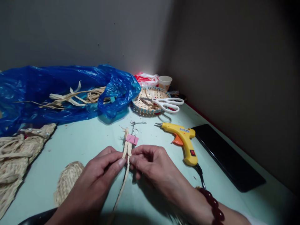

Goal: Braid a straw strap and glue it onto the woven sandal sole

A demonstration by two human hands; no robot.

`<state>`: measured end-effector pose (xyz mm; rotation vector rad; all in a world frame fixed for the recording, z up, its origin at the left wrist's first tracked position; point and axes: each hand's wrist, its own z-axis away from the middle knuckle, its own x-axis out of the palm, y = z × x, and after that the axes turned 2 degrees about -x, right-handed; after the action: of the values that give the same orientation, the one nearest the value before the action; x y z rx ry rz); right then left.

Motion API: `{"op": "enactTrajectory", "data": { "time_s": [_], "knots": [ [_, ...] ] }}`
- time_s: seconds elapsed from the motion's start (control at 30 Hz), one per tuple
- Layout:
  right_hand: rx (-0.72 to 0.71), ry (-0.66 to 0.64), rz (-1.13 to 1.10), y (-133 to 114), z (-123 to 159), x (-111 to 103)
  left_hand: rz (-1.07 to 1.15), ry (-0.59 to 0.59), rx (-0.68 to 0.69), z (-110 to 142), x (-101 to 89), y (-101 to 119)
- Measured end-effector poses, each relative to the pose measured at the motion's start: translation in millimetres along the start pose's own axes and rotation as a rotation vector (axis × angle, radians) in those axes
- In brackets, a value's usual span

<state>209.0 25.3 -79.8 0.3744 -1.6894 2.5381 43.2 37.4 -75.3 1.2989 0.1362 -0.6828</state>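
Pale straw strands run toward me from a pink binder clip, which grips their far end on the table. My left hand pinches a strand on the left side, thumb and forefinger pressed together. From the right, my right hand pinches another strand just below the clip, its other fingers curled. Between the hands, one twisted strand trails down toward the near edge. The strand parts inside the fingertips are hidden.
To the right lie a yellow glue gun and a black tray. White-handled scissors rest on a woven basket, near a paper cup. A blue plastic bag holds straw; woven pieces lie left.
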Motion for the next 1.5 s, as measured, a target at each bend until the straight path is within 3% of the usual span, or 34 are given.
{"op": "enactTrajectory", "data": {
  "time_s": [0.17,0.37,0.5,0.6,0.9,1.0,1.23,1.37,1.5],
  "knots": [
    [0.093,-0.019,0.045,-9,3,-3,-0.041,-0.039,-0.025,-1,-4.0,3],
    [0.077,-0.135,0.095,-9,5,-8,0.267,-0.120,-0.314,-3,4.7,5],
    [0.022,-0.176,0.021,-4,2,-7,0.417,-0.164,-0.263,-1,8.4,8],
    [-0.018,-0.166,0.025,1,0,-8,0.379,-0.187,-0.231,0,9.3,9],
    [-0.175,-0.131,0.430,6,2,-15,0.634,-0.175,-0.283,5,13.3,-8],
    [-0.168,-0.129,0.492,7,4,-15,0.704,-0.156,-0.330,6,15.6,-9],
    [-0.061,-0.187,0.315,12,8,-10,0.784,-0.103,-0.400,6,18.5,7],
    [-0.069,-0.175,0.331,12,9,-12,0.706,-0.043,-0.451,4,17.8,13],
    [-0.074,-0.147,0.334,9,9,-16,0.598,-0.001,-0.368,0,18.5,9]
  ]
}}
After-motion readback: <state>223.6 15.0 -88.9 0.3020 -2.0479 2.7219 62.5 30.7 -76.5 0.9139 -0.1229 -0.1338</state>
